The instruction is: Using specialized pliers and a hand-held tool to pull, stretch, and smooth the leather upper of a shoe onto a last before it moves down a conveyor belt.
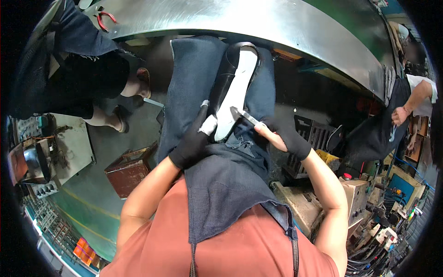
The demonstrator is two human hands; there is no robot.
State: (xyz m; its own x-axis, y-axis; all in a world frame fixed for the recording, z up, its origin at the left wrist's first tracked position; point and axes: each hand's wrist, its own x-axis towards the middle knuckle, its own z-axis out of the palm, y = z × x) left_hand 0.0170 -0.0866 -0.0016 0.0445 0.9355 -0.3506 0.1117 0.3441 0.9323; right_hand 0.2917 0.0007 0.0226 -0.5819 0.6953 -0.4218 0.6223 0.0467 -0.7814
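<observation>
A black shoe (223, 85) lies bottom up along my denim-covered lap, and its white sole side (231, 99) faces me. My left hand (194, 138), in a black glove with white-wrapped fingertips, grips the shoe's near end from the left. In my right hand (281, 136), also gloved in black with the thumb bare, is a knife-like metal tool (245, 117). Its flat blade tip (234, 112) is over the right edge of the white surface; whether it touches cannot be made out. A denim apron (226, 184) covers my front.
A metal workbench (207, 16) runs across the far side, with red-handled pliers (106, 21) at its left. Another person stands at left, one more at right. A brown box (131, 171) sits on the floor at left; a slatted crate (314, 134) and machinery (360, 198) stand at right.
</observation>
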